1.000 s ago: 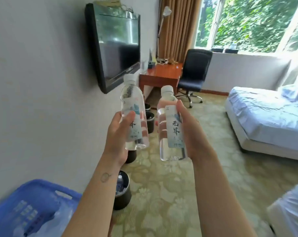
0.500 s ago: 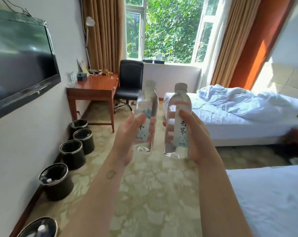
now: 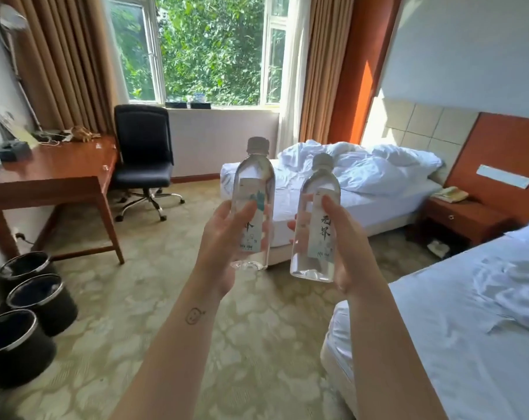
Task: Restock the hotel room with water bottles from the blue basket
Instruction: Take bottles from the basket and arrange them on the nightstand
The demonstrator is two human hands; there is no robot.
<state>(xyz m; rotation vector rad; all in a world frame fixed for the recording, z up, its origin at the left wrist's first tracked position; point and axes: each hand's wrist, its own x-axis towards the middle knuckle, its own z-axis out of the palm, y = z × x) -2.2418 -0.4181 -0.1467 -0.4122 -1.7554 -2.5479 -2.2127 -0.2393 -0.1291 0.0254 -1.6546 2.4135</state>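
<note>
Far left of the unmade bed (image 3: 378, 213), a row of black bins (image 3: 41, 301) stands along the wall. Closer to that bed is the wooden bench (image 3: 54, 174), and a black office chair (image 3: 143, 153) sits between the bench and the bed.

In front of the bed's foot end we hold two clear, capped water bottles in the air. They are nearly upright, side by side and not touching. Our left hand (image 3: 220, 247) grasps the left bottle (image 3: 254, 177) around its label, with the thumb on the near side and the fingers curled behind. Our right hand (image 3: 348, 253) grasps the right bottle (image 3: 317, 189) the same way, a little lower.

Just right of the bed's head end is a nightstand (image 3: 463, 219) with a telephone (image 3: 451, 194) on it. A second bed (image 3: 469, 328) lies nearer to us, right of our right forearm.
</note>
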